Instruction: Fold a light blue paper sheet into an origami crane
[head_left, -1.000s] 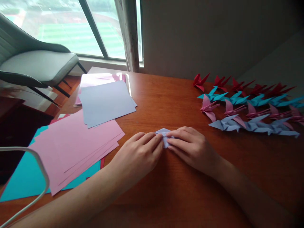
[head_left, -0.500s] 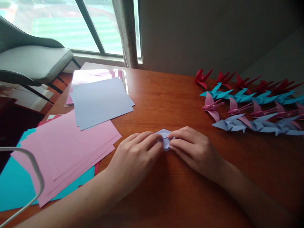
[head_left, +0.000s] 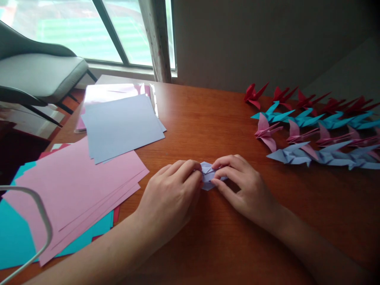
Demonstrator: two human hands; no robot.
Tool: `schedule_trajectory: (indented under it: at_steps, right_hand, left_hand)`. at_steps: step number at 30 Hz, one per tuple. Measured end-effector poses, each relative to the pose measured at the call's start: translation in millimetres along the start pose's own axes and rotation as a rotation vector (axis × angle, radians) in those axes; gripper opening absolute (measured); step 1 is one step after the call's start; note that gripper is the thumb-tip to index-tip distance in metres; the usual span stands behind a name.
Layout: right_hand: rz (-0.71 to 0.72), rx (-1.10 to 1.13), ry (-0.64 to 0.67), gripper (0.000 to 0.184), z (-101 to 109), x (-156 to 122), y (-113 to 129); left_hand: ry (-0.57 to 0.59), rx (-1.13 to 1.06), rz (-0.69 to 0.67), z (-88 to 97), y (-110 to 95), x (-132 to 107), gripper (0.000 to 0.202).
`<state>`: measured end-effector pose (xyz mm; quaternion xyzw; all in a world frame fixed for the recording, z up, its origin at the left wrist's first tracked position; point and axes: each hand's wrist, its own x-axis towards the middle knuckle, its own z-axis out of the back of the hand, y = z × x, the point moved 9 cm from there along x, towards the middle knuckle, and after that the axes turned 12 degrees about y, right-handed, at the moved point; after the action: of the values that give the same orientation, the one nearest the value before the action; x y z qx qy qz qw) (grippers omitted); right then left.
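A small piece of folded pale-blue origami paper (head_left: 208, 176) lies at the middle of the wooden table, between my two hands. My left hand (head_left: 175, 190) pinches its left end, with the fingertips partly covering it. From the other side, my right hand (head_left: 243, 184) grips the right part between thumb and fingers. Creased flaps show in the gap between the hands; both ends of the paper are hidden by fingers.
Rows of folded cranes in red (head_left: 252, 96), turquoise (head_left: 274, 113), pink (head_left: 265, 132) and pale blue (head_left: 292, 153) stand at right. Pale-blue sheets (head_left: 124, 126), pink sheets (head_left: 80, 194) and turquoise sheets (head_left: 14, 233) lie at left. A white cable (head_left: 44, 217) crosses the lower left corner.
My right hand's fingers have spread a little and shifted on the folded paper, showing more of its middle. My left hand still pinches the left end. The view has shifted slightly.
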<state>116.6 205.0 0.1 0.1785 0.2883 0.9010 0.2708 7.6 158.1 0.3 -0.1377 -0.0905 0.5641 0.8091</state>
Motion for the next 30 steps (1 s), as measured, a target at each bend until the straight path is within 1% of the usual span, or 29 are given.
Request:
schedule_trajectory:
  at_steps: [6,12,19,24,27,30]
  right_hand:
    - [0.033,0.011,0.053,0.008,-4.0,-0.8,1.9]
    - [-0.012,0.03,0.022,0.012,-3.5,-1.2,-0.5]
    - [-0.041,0.052,-0.015,0.013,-2.4,1.0,-1.6]
    - [-0.026,0.047,0.023,0.007,-2.6,1.0,0.8]
    - [-0.016,0.038,0.04,0.008,-3.6,0.0,1.3]
    - [-0.011,0.028,0.027,0.01,-4.0,-0.7,-0.2]
  left_hand:
    - [-0.018,0.043,-0.018,0.5,-0.1,0.1,0.016]
    - [-0.019,0.027,-0.034,2.3,-2.0,1.4,0.02]
    - [-0.039,-0.054,-0.004,5.5,-2.9,2.8,0.019]
    - [-0.048,-0.012,-0.022,5.0,-2.9,1.2,0.018]
    - [-0.058,0.023,-0.044,6.0,-3.8,-0.3,0.017]
    - [-0.056,0.048,-0.065,6.6,-4.6,-1.3,0.014]
